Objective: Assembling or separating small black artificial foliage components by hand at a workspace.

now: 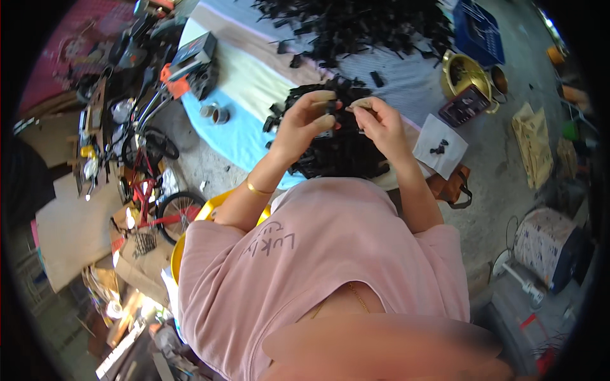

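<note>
First inspector: What surrounds the work?

Second inspector: A striped cloth (248, 73) carries a large heap of black pieces (356, 28) at its far side. To the right stand a blue basket (493, 56) and a gold-coloured pot (481, 71); a phone (465, 106) overlaps the pot's near edge in this view. A white sheet (454, 155) bearing a few dark bits (440, 147) lies near the right forearm. Small round containers (220, 115) stand toward the left.

First inspector: Obstructions?

Second inspector: A nearer pile (337, 152) crowds the space directly below both hands, against the wearer's front.

First inspector: Condition of the piece and fingers?

Second inspector: The black piece (330, 106) is small, dark and short; finer detail is unreadable. It sits above the nearer pile, apparently pinched between thumb and fingers of the left hand (306, 124). On the right hand (379, 124), thumb and forefinger press together; I cannot tell what, if anything, they grip.
</note>
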Motion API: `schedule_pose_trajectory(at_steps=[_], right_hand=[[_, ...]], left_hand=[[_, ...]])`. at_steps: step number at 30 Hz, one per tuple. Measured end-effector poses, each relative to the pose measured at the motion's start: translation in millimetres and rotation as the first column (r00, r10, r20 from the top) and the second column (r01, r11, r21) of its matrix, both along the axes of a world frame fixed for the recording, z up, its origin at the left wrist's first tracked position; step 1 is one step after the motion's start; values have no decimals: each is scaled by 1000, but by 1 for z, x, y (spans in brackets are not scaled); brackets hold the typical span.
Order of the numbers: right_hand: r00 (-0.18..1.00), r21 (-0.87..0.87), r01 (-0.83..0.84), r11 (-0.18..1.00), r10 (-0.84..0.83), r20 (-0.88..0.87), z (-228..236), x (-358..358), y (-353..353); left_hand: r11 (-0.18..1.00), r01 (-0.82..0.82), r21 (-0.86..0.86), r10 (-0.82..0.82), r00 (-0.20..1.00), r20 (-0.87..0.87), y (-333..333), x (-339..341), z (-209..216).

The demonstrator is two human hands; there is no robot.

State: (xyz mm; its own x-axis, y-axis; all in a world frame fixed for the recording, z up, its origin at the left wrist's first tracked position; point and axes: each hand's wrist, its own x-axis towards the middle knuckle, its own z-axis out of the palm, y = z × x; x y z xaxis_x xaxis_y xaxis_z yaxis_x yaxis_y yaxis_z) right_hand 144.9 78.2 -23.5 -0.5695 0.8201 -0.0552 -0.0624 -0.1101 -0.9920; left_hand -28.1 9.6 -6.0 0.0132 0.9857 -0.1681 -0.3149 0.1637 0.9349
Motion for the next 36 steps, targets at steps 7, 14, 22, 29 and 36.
schedule_pose_trajectory(at_steps=[7, 14, 22, 29, 36], right_hand=[[996, -120, -89, 989, 85, -37, 3, -12, -14], [999, 150, 30, 988, -36, 36, 2, -14, -19], [1000, 38, -4, 999, 3, 21, 9, -15, -21], [999, 64, -24, 998, 21, 47, 11, -17, -24], [983, -413, -180, 893, 173, -55, -10, -11, -18]], left_hand=[[987, -144, 78, 157, 966, -207, -8, 10, -1], [978, -189, 86, 200, 969, -146, -12, 12, -1], [973, -194, 123, 219, 943, -249, -13, 15, -1], [945, -239, 224, 297, 913, -280, -13, 16, -5], [915, -126, 384, 366, 662, -654, -16, 19, -12]])
